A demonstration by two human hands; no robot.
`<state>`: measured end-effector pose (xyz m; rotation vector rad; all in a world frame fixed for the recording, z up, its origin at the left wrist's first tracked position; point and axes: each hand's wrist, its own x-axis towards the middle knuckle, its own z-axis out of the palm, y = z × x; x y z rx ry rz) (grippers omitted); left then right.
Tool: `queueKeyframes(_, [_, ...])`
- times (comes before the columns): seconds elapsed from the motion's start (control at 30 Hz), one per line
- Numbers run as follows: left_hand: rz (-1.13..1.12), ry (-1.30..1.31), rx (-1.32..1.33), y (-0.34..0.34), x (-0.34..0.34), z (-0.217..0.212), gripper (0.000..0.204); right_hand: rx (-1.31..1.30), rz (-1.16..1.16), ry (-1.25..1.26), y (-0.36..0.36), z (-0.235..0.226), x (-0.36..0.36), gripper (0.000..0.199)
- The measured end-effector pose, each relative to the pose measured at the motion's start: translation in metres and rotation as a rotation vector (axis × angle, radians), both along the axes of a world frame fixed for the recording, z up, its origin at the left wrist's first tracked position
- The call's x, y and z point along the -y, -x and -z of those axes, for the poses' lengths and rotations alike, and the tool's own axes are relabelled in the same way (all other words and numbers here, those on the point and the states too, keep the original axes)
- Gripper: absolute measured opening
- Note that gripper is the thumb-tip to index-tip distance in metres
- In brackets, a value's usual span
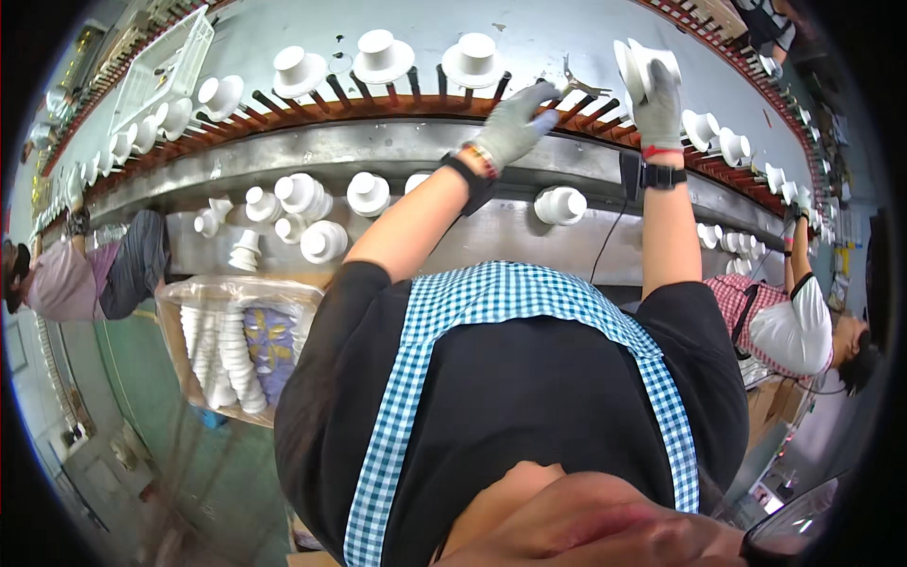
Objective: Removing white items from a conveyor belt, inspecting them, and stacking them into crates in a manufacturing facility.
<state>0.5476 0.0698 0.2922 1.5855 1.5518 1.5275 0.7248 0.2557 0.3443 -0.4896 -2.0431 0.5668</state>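
Note:
My right hand (658, 109), in a grey-white glove, is closed on a white hat-shaped piece (627, 71) with a wide brim, held tilted above the conveyor's edge. Another white shape right behind the fingers is partly hidden. My left hand (515, 128), gloved too, reaches over the row of dark pegs (416, 85) with its fingers apart and nothing visible in them. Just beyond its fingertips, a pair of metal pliers (576, 83) lies on the grey surface. Left of that hand, similar white brimmed pieces (474, 60) stand along the pegs.
Stacks of white pieces (368, 194) sit on the metal ledge (482, 236) nearer me. A lined carton (170, 331) of nested pieces stands at my left. A white crate (170, 66) lies far left. Co-workers are at left (80, 274) and right (794, 326). A dark cable (609, 241) hangs by my right arm.

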Motion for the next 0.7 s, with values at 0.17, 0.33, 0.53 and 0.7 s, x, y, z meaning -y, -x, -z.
queueKeyframes(0.17, [-0.14, -0.02, -0.232, -0.029, -0.071, 0.03, 0.04, -0.195, -0.321, 1.026, 0.058, -0.001, -0.038, 0.035])
queueKeyframes(0.33, [-0.186, -0.089, 0.01, -0.01, -0.059, 0.048, 0.028, 0.151, -0.484, 1.118, 0.075, 0.02, -0.038, 0.041])
queueKeyframes(0.53, [-0.372, -0.039, 0.19, 0.001, -0.062, 0.036, 0.032, 0.123, -0.599, 0.56, 0.088, 0.043, -0.005, 0.054])
queueKeyframes(0.7, [-0.165, -0.118, 0.767, 0.015, -0.047, 0.036, 0.04, 0.138, -0.421, 0.468, 0.109, 0.049, 0.007, 0.063])
